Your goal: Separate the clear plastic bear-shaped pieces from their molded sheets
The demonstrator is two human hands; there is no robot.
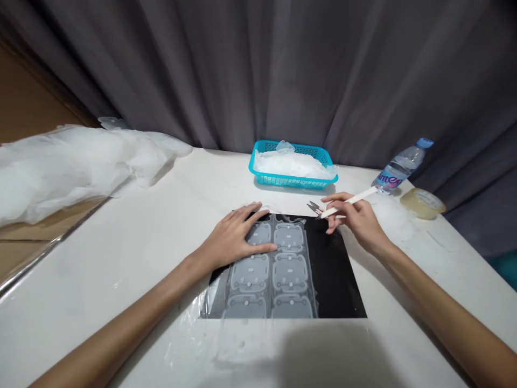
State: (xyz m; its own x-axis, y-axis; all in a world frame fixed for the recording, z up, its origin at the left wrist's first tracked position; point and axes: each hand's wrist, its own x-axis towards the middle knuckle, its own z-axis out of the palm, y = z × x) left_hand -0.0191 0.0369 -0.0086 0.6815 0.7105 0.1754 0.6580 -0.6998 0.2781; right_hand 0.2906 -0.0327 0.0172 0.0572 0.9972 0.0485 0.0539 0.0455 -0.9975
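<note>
Clear sheet [290, 270] on black mat [337, 280], long axis near–far. Left hand [228, 241] nearer: on sheet's far left part, fingers apart. Right hand [365, 223]: fingers together on white tool [357, 198], sheet lying left and near of them. Snips [313, 207] alongside; grip unclear. Basket [293, 182] beyond, on table [133, 226].

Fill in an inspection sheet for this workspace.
Surface: white table, black mat on it.
Job's things: sheet of translucent moulded pieces on the mat; snips by the right hand's fingers.
Clutter: turquoise basket holding white material, bottle, tape roll, bulky white material.
Hands: left hand spread on the sheet; right hand holding a slim white tool.
Cables: nothing seen.
Surroundings: grey curtain, cardboard.
</note>
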